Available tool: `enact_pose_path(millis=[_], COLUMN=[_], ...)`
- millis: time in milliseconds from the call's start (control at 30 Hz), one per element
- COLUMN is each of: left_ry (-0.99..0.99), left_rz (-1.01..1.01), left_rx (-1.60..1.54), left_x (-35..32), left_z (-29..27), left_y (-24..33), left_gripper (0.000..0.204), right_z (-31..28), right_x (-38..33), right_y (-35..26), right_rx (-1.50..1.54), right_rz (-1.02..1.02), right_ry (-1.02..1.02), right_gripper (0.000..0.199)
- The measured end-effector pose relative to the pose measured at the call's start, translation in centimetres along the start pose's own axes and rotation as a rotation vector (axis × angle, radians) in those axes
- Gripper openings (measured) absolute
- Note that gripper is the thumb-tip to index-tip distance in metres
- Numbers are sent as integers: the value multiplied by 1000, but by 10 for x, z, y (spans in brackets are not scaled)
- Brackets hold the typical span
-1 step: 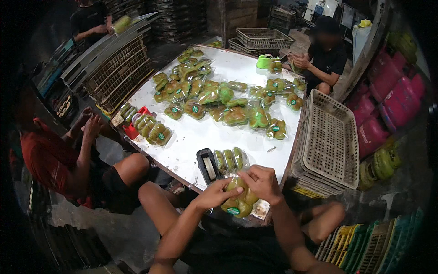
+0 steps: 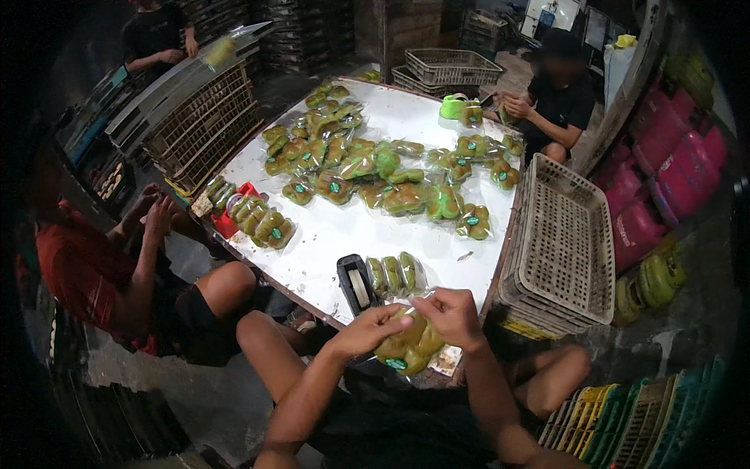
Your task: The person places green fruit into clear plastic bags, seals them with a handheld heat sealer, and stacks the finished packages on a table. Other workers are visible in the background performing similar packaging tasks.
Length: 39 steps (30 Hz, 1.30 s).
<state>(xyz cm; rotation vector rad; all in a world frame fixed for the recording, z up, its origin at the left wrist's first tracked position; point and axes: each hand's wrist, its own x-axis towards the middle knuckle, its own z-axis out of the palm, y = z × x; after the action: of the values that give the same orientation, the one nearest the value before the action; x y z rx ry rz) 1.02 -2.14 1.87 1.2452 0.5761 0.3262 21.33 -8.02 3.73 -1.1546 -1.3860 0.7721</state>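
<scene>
The person (image 2: 391,406) is wearing black clothing (image 2: 406,434); the forearms (image 2: 301,399), hands (image 2: 367,332) and both knees (image 2: 259,334) are showing bare.

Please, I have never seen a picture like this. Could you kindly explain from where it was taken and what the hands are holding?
There is no machine here; each grip is a person's bare hand. A wide fisheye camera on this person's head looks down, so straight edges bend and the forearms enter from below. The left grip holds a clear pack of rounded, green-brown pieces, perhaps buns, while the right grip seems to pinch the plastic at its far end. Just beyond, on the white table, are a black tape dispenser and a pack of green pieces. Many similar packs lie farther away. Pale crates are stacked on the right. The person in red at the left is someone else.
</scene>
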Motion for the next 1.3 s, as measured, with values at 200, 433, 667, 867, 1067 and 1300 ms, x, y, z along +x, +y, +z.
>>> enact_pose_path(millis=[200,433,667,867,1067,1300], left_ry=[186,72,-406,-36,346,486], left_rz=[141,134,185,118,93,273], left_rx=[-220,-116,235,-152,-468,-268], left_x=[4,1,-9,-6,2,2], left_z=[-23,-30,-4,-8,-4,-5], left_y=[12,6,14,-2,17,11], left_gripper=[88,80,52,37,33,40], right_z=[13,9,10,6,23,52], right_x=[-1,-6,-14,-5,-7,-3], right_y=[10,10,-10,24,48,36], right_rx=[-315,26,531,565,116,-470], right_rz=[32,-296,226,247,236,-213], right_ry=[24,-53,30,-24,273,542], right_gripper=[16,28,28,28,24,51])
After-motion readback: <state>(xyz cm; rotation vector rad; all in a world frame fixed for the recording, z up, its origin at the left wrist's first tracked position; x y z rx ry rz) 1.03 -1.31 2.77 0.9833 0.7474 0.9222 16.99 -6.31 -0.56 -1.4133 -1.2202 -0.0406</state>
